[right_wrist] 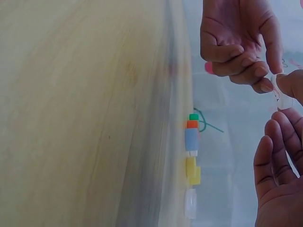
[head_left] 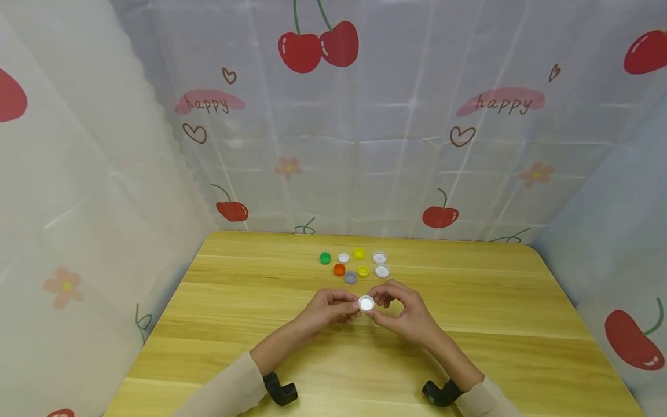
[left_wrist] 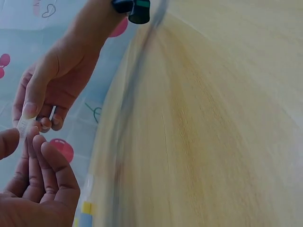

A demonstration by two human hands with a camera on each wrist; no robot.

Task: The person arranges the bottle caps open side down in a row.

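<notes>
A round white bottle cap [head_left: 366,303] is held up between both hands over the table, its hollow side turned toward the head camera. My left hand [head_left: 333,307] pinches its left edge between thumb and fingers. On the opposite edge, my right hand [head_left: 403,313] has thumb and forefinger on the rim. Seen from the left wrist, the cap [left_wrist: 23,126] appears edge-on between the two thumbs. The right wrist view shows printing on the cap [right_wrist: 283,97], with the right thumb covering part of it.
Beyond the hands lie several loose caps: a green one [head_left: 325,258], an orange one [head_left: 340,270], a greyish-purple one [head_left: 351,278], yellow ones [head_left: 359,253] and white ones [head_left: 382,271]. The wooden table [head_left: 234,289] ends at a cherry-print curtain [head_left: 354,174].
</notes>
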